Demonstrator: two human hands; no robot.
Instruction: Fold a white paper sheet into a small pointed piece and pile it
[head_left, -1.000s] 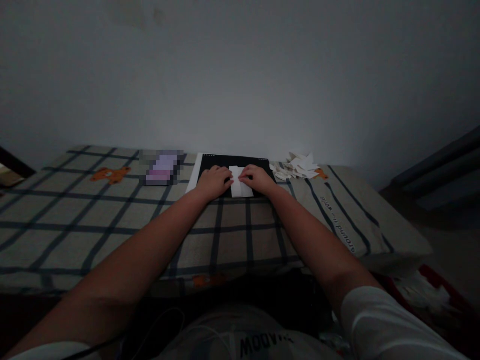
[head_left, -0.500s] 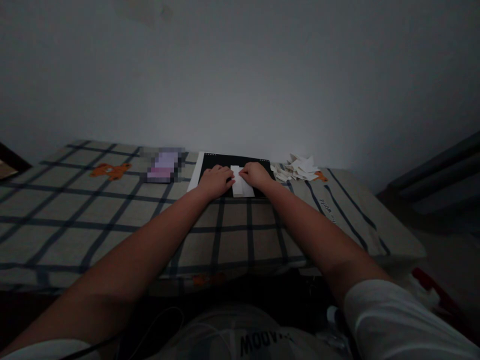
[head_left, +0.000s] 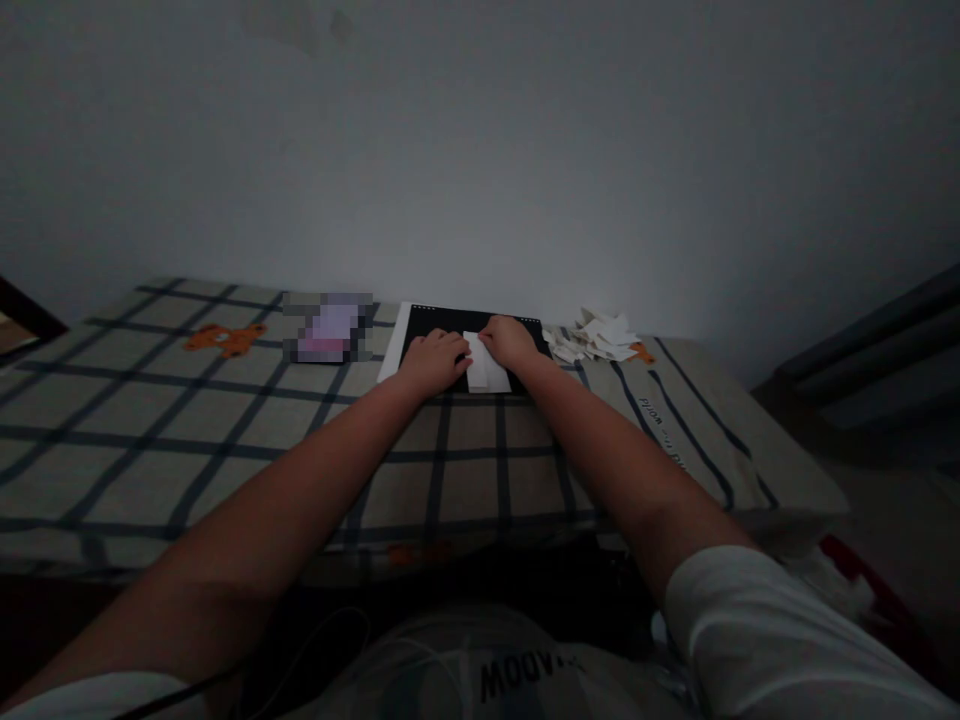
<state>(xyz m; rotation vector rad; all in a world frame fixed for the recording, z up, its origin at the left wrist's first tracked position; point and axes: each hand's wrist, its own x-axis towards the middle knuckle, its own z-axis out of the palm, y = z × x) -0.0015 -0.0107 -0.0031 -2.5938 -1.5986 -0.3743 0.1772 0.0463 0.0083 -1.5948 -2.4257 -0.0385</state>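
A small folded white paper [head_left: 484, 373] lies on a black board [head_left: 444, 326] at the far side of a checked cloth-covered surface [head_left: 225, 430]. My left hand [head_left: 433, 362] presses on the paper's left edge with its fingertips. My right hand [head_left: 511, 343] rests on the paper's upper right part, fingertips meeting the left hand's near the top. Both hands pinch or press the paper; the fold under the fingers is hidden.
A heap of folded white paper pieces [head_left: 596, 336] lies right of the board. A blurred purple object [head_left: 328, 328] sits left of it. A white wall rises behind. A red and white thing [head_left: 847, 580] lies low at the right, beyond the surface's edge.
Both hands have crept slightly toward the paper's top, fingertips drawing closer together. The view shifted a little; the paper stays on the board.
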